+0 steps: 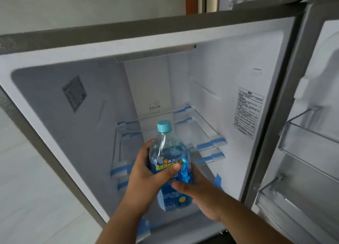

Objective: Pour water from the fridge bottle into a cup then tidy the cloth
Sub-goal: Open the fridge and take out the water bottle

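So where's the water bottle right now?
In the head view, the bottle is low and central, upright in front of the open fridge, gripped by the left hand and right hand.

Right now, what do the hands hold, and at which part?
Both hands grip the bottle: left hand round its labelled middle, right hand lower on its body.

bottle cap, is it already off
No, the light blue cap sits on the neck of the bottle, which the left hand and right hand both hold in front of the open fridge.
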